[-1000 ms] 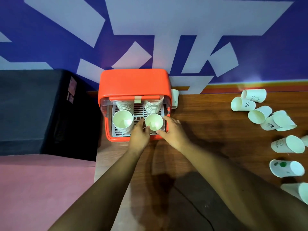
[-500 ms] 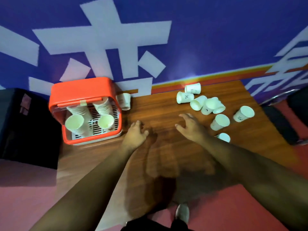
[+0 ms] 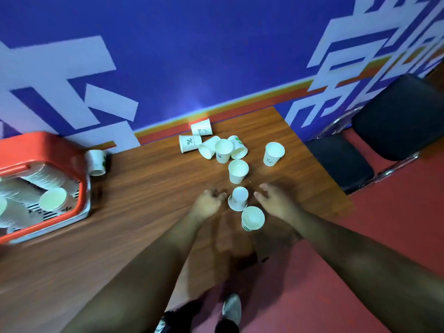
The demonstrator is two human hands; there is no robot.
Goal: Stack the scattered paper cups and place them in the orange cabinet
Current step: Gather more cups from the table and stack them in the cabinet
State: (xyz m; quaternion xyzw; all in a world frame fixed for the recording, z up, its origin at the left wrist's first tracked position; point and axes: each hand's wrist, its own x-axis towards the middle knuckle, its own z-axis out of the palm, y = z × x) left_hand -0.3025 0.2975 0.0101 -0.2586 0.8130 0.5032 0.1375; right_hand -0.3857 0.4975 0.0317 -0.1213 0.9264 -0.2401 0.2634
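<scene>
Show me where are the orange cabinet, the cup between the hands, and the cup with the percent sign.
orange cabinet (image 3: 36, 150), head view, top shell.
cup between the hands (image 3: 238, 199), head view, side wall.
percent-sign cup (image 3: 189, 143), head view, printed side.

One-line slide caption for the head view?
Both hands flank a paper cup on the table; orange cabinet at left.

I read a "%" sign on one tipped paper cup; the cup behind it shows "Ber", rest unreadable. Wall lettering is too cropped to read.
</scene>
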